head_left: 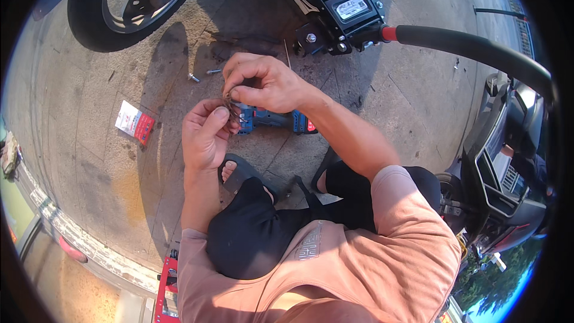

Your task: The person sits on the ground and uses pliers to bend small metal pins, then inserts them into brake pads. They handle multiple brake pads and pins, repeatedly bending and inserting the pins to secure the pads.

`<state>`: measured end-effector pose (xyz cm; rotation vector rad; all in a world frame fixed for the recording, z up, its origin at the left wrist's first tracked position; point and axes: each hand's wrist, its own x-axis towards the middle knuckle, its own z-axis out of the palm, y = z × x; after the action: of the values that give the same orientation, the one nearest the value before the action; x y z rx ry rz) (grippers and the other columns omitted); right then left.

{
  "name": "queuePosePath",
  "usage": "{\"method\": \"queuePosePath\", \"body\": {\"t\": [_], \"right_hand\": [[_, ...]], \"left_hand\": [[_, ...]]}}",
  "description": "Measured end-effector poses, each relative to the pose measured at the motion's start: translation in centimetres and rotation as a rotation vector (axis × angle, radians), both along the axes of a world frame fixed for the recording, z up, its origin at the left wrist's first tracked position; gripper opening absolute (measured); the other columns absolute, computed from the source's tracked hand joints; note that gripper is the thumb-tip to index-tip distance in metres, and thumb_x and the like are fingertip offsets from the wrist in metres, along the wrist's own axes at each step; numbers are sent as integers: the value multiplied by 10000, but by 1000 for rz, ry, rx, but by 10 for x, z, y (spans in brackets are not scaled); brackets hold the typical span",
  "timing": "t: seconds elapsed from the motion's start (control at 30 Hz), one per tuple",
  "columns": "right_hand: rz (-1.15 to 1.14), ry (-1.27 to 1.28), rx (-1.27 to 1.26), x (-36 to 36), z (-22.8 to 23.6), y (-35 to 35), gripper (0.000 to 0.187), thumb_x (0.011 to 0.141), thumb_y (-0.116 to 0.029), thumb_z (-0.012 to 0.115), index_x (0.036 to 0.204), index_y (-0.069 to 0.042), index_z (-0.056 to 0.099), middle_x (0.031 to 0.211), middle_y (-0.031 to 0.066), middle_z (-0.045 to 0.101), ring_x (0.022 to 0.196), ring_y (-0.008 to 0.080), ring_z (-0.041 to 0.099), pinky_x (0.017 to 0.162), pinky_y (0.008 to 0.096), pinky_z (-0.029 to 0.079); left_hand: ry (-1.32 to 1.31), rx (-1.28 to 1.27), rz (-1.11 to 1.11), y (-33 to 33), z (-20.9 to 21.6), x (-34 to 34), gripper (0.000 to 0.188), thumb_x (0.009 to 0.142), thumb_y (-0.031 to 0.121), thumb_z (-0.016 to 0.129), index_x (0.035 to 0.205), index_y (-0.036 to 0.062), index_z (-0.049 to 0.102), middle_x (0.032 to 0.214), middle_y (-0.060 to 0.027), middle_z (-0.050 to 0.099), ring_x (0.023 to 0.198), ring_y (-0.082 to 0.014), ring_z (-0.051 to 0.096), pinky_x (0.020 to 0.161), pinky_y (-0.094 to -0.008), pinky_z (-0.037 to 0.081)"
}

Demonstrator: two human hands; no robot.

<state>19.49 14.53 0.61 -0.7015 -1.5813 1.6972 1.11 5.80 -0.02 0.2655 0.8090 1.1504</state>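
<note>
Both my hands are raised over the paving, fingertips meeting around a small dark metal part (230, 108) with thin, wire-like ends. My left hand (203, 136) pinches it from below between thumb and fingers. From above, my right hand (267, 84) grips its upper end with thumb and forefinger. The fingers cover much of the part, so its exact kind is hidden. Beneath them on the ground lies a blue and black cordless power tool (270, 119), partly behind my hands. Two silver bolts, one a flanged bolt (193, 77), the other a longer bolt (213, 72), lie just beyond.
A red and white packet (135, 122) lies to the left. Ahead stand a wheel with a black tyre (95, 21) and a black machine body (344, 6) with a long padded handle (472, 42). A parked scooter (496, 185) is at right; a red tool case (167, 290) sits lower left.
</note>
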Motion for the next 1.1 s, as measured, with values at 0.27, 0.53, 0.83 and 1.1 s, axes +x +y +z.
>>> {"method": "queuePosePath", "body": {"t": [0.27, 0.53, 0.83, 1.1], "right_hand": [[-139, -70, 108, 10, -5, 0, 151, 859, -64, 637, 963, -5, 728, 987, 78, 643, 905, 168, 630, 779, 302, 502], [-460, 9, -433, 18, -6, -8, 441, 915, 33, 536, 1350, -38, 532, 1090, 70, 633, 867, 123, 640, 709, 257, 556], [-248, 489, -791, 10, -14, -21, 452, 894, 53, 555, 1338, -13, 505, 1167, 122, 622, 1024, 246, 673, 880, 396, 607], [-258, 433, -956, 2, -41, -23, 300, 871, 39, 607, 1155, -48, 566, 1061, 87, 664, 907, 199, 674, 776, 359, 571]], "left_hand": [[80, 10, -9, 14, 0, 6, 154, 895, 13, 652, 1045, -20, 632, 948, -148, 699, 756, -180, 664, 677, -300, 550], [54, -20, 115, 21, -5, 18, 145, 911, 13, 642, 1055, 11, 633, 916, -98, 693, 763, -178, 674, 678, -293, 550], [5, -41, 151, 20, -8, 14, 144, 926, 19, 617, 1070, 21, 610, 927, -90, 682, 767, -190, 677, 666, -305, 558], [-23, -20, 155, 9, -5, -7, 124, 924, 26, 614, 1048, 25, 609, 917, -106, 683, 769, -194, 678, 666, -310, 557]]}}
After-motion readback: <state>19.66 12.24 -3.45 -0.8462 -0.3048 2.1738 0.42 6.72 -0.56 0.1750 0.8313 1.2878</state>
